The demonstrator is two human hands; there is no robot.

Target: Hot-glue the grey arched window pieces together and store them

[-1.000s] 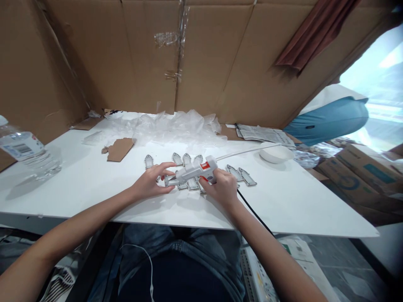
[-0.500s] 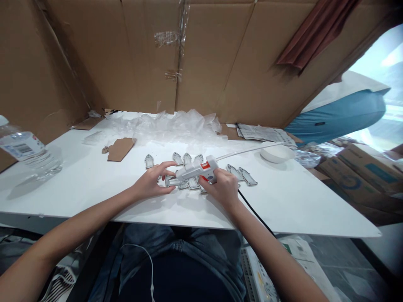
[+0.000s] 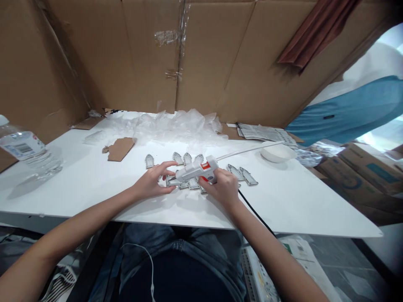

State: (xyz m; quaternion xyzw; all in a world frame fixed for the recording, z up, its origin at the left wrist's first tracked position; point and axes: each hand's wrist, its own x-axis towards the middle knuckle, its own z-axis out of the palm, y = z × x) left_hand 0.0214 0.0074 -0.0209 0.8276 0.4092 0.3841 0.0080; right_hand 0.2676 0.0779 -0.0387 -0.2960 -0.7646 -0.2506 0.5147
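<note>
My right hand (image 3: 224,184) is wrapped round the grip of a white glue gun (image 3: 190,171) with red-orange parts. A long glue stick (image 3: 248,150) juts from its rear, and the nozzle points left. Thumb and fingers of my left hand (image 3: 156,180) curve round a small grey-white boat-shaped piece (image 3: 168,181), gripping it on the table under the nozzle. Similar pieces lie partly beneath the glue gun. Another such piece (image 3: 150,161) lies just beyond my left hand, and a few overlapping pieces (image 3: 248,176) lie right of my right hand.
A water bottle (image 3: 27,147) stands at the left of the white table (image 3: 315,205). Crumpled clear plastic (image 3: 182,126) lines the back, near a torn cardboard piece (image 3: 121,149). A white bowl (image 3: 277,152) sits at the right. A black cord (image 3: 256,214) runs off the front edge.
Both hands, the glue gun and the piece stay practically still. In the background at right, the blue fabric has shifted.
</note>
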